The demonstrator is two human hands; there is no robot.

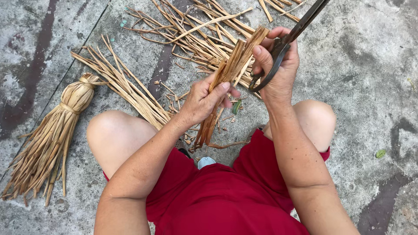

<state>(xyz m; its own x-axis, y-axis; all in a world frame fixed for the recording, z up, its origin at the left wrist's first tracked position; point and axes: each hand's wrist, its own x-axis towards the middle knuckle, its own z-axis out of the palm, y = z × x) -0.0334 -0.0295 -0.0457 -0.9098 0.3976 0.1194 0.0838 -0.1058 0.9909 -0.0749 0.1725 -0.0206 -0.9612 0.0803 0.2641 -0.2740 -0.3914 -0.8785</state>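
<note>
My left hand [204,98] grips a small bundle of dried brown leaf strips [237,56], held upright over my knees. Its lower ends hang between my legs. My right hand [278,65] holds large black scissors [287,41] by the handles, blades pointing up and right, while its thumb and fingers also touch the top of the strip bundle.
A finished tied straw bundle [52,135] shaped like a small broom lies on the concrete at left. Loose long strips [126,87] lie beside my left knee, and a larger scattered pile [196,35] sits ahead. Short offcuts litter the ground between my knees.
</note>
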